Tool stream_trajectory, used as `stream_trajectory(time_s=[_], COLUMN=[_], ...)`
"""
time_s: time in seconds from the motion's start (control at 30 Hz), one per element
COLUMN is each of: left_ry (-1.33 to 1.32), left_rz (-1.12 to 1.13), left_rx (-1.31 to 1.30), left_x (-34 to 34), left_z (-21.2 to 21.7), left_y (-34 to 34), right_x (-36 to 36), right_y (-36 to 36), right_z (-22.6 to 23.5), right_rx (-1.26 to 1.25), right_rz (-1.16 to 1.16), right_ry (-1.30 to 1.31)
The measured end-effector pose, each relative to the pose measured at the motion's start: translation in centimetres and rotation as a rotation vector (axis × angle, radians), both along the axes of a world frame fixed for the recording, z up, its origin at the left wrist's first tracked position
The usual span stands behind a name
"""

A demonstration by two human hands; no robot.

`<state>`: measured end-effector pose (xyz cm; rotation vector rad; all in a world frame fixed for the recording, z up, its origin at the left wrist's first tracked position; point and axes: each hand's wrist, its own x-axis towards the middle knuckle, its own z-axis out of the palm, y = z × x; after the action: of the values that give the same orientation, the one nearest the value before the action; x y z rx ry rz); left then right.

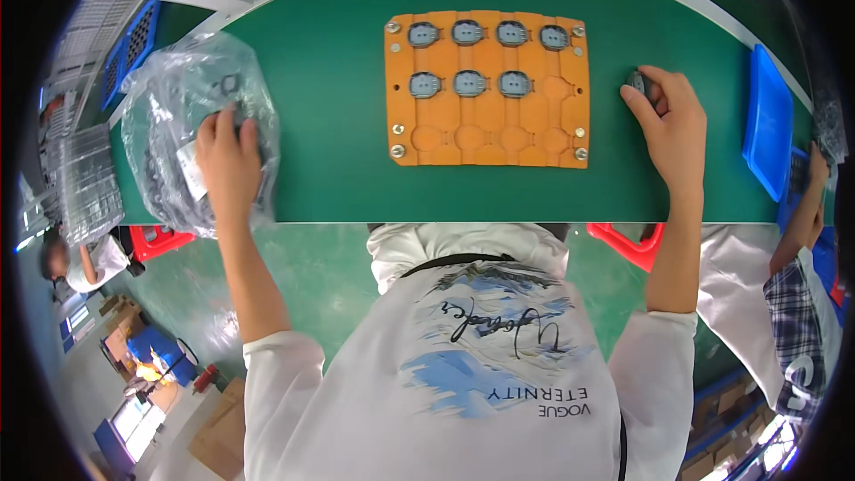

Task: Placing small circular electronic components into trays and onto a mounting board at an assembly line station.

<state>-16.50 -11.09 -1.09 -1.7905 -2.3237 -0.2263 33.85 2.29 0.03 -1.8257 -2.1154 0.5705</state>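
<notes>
An orange fixture plate with rounded recesses lies in the middle of the green table. Small grey oval connector housings fill its far row and three places of the middle row. My right hand, to the right of the plate, pinches a grey connector housing between thumb and fingers. At the left, my left hand is at a clear plastic bag of dark parts, fingers curled. What those fingers grip is hidden. One dark part shows just beyond the fingertips.
The green tabletop ends in front of my body. A blue tray stands at the right edge. Red stools sit below the table. Another person's arm is at the far right, and a second person is at the left.
</notes>
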Motion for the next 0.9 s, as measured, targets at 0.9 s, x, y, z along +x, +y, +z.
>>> stream_trajectory(time_s=[0.9], left_ry=[-0.393], left_rz=[0.107], left_rx=[0.004], left_x=[-0.4], left_z=[2.5], left_y=[-1.4], right_x=[-5.8], right_y=[-0.2], right_z=[0.2], right_rx=[0.297], right_rz=[0.521], right_ry=[0.237])
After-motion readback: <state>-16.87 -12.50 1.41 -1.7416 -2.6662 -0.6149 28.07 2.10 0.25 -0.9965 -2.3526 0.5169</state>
